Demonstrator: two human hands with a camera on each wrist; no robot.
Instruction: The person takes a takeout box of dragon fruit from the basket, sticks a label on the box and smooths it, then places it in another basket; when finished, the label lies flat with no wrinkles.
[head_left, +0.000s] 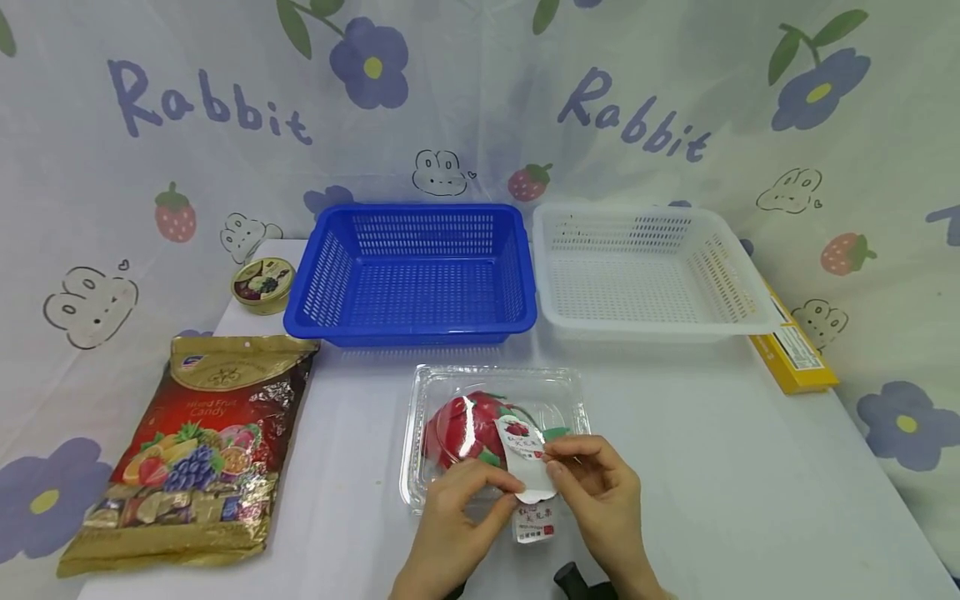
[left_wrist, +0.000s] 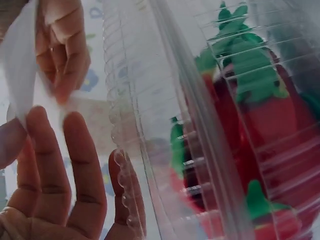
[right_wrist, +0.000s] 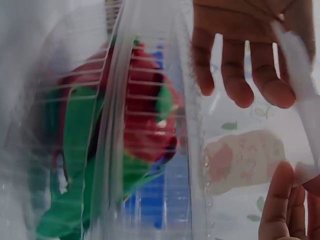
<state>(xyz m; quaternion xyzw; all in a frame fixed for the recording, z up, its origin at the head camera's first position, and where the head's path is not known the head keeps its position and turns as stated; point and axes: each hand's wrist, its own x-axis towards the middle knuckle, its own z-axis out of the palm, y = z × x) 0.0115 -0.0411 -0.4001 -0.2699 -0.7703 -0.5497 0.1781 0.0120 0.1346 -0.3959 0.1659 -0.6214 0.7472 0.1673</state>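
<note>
A clear plastic clamshell box [head_left: 491, 377] stands near the front of the table. Inside it are shiny red pieces [head_left: 457, 429] with green leaf shapes, dragon-fruit-like. Over its front right corner is a white label [head_left: 529, 467] printed with red fruit. My left hand [head_left: 468, 521] pinches its lower left edge between thumb and forefinger. With thumb and forefinger, my right hand [head_left: 600, 492] pinches its right edge. Below it shows a smaller printed part [head_left: 535, 523] with red characters. Both wrist views show the label paper [left_wrist: 20, 65] raised in front of the box's ridged side [right_wrist: 192, 150].
Behind the box stand a blue basket [head_left: 412, 340] and a white basket [head_left: 660, 327], side by side. A mixed fruit candy bag [head_left: 206, 450] lies at left, a round gold tin [head_left: 263, 285] behind it. A yellow box [head_left: 795, 354] sits at right. Something black [head_left: 573, 581] shows at the front edge.
</note>
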